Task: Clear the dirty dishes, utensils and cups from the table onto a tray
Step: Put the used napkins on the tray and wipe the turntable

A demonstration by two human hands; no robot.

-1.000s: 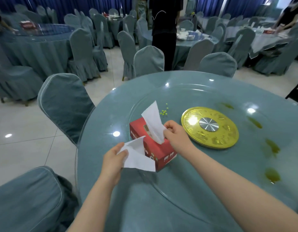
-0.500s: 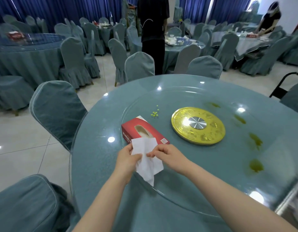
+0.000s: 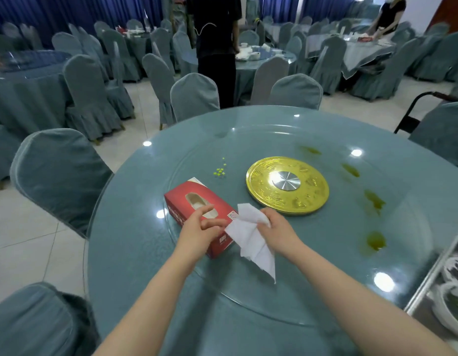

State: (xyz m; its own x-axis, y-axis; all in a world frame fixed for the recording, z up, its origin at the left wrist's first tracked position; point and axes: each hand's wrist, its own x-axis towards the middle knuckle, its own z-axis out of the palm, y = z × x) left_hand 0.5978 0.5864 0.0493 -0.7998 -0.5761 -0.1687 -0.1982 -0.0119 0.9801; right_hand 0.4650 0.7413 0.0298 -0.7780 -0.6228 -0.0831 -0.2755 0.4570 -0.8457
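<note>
Since a moment ago the left hand (image 3: pixel 199 233) has let go of the tissue (image 3: pixel 251 240), its grip released over the red tissue box (image 3: pixel 197 209). The right hand (image 3: pixel 279 232) grasps the tissue just right of the box; dirty bowls (image 3: pixel 451 304) sit in a tray (image 3: pixel 428 283) far right, at the desk (image 3: pixel 248 317) edge.

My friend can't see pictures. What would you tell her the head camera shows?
A right hand holds white tissues above a round teal table, while the open left hand hovers over a red tissue box. On the glass turntable are a gold disc, some green bits and greenish spills.
</note>
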